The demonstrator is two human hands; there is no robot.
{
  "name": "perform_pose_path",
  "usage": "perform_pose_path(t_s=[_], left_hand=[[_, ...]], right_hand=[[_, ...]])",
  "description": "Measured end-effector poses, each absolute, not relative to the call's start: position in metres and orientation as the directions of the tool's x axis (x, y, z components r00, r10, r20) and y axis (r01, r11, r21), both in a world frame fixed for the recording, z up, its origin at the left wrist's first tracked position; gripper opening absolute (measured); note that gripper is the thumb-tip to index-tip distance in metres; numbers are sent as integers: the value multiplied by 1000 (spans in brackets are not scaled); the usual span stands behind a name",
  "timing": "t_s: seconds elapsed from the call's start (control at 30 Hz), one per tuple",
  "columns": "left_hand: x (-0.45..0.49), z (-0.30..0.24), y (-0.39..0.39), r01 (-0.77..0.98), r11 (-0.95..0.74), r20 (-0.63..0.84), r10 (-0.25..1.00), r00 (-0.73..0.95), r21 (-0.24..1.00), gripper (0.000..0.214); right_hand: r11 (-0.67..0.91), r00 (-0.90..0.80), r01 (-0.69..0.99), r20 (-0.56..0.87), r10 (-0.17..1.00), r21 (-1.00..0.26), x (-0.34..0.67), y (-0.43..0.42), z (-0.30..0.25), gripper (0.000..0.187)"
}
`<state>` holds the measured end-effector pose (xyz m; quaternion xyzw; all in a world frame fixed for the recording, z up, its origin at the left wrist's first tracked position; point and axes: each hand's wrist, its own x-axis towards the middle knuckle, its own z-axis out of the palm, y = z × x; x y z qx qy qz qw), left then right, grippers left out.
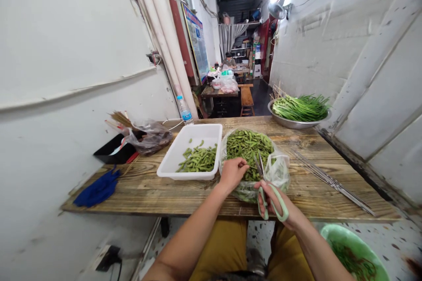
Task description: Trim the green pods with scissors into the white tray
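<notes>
Scissors [279, 203] with pale green handles are in my right hand [271, 199], their blades parted and pointing up over the bag. My left hand [233, 173] is closed in a pinch just left of the blades, on what looks like a green soybean pod, mostly hidden by the fingers. Beneath both hands, a clear plastic bag [278, 169] stands on the table, filled with green soybean pods [249, 142]. To its left is a white plastic tray [171, 153] with a smaller heap of pods [199, 159] toward its near right side.
On the wooden table [198, 199] lie metal skewers [332, 180] at right and a blue cloth [97, 189] at left. A metal bowl of green stalks [300, 109], a water bottle [185, 112] and a black box [115, 149] stand farther back. A green basin [356, 250] sits below right.
</notes>
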<state>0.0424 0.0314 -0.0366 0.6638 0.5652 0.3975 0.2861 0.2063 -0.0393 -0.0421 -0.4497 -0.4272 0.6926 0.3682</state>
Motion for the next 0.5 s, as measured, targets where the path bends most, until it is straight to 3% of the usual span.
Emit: perform_pose_path(t_s=[0.1,0.2,0.37,0.5], left_hand=[[41,-33,28,301,-110,108,994,22,947,15],[41,-28,24,201,-65,55,997,54,977,16],[40,-19,18,133,-34,20,994,104,991,15],[42,-20,19,-29,115,-111,989,102,993,17]], right_hand=[[-231,-338,7,-220,915,-973,205,-41,-39,46],[-146,-358,95,-171,918,-985,204,-43,-34,44],[-137,-339,160,-184,923,-978,205,-43,-29,44],[-175,-310,147,-214,926,-973,202,-42,-39,43]])
